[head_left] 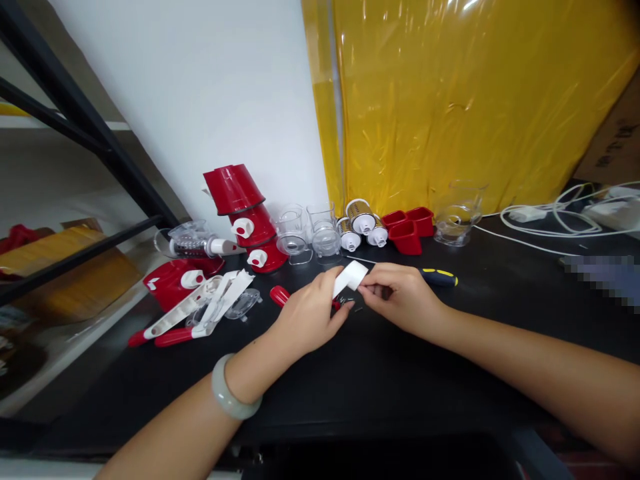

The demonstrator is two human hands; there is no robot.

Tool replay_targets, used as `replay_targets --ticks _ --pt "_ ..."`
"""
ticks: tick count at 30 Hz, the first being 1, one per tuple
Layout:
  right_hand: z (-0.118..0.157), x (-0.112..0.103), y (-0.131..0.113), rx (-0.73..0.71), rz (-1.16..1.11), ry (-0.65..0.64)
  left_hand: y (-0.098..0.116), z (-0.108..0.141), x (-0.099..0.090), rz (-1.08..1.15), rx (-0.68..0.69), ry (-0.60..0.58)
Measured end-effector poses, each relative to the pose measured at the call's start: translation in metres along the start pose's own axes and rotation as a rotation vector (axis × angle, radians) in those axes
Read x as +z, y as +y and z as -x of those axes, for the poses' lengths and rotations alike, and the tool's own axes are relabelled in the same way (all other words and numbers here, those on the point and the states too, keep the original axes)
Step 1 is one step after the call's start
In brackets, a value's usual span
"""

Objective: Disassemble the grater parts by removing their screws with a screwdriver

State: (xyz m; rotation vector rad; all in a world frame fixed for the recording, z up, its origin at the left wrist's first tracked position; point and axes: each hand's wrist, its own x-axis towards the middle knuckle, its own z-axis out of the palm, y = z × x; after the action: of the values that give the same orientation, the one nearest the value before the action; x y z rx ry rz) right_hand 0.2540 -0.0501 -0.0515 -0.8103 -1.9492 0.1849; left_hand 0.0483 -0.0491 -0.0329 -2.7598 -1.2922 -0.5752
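Observation:
Near the middle of the black table, my left hand grips a white plastic part from its left side, thumb held apart below it. At the part's right edge is my right hand, its thumb and forefinger pinched together; what lies between them is too small to make out. Beneath the hands, small metal pins or screws rest on the table. A red handle sticks out behind my left hand. Beyond my right hand lies a screwdriver with a blue and yellow handle.
Stacked red housings, clear plastic cups, metal drums and red trays line the back. Red-handled white parts lie left. White cables and a pixelated item are at the right. A black-framed shelf stands far left.

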Motion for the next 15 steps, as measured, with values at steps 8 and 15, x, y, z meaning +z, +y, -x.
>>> replay_targets --ticks 8,15 --pt "0.004 -0.005 0.007 0.083 0.103 -0.059 -0.003 -0.002 -0.001 -0.111 -0.062 0.047" --pt "0.012 -0.007 0.03 0.115 0.202 -0.28 -0.014 -0.007 -0.004 0.024 -0.078 0.102"
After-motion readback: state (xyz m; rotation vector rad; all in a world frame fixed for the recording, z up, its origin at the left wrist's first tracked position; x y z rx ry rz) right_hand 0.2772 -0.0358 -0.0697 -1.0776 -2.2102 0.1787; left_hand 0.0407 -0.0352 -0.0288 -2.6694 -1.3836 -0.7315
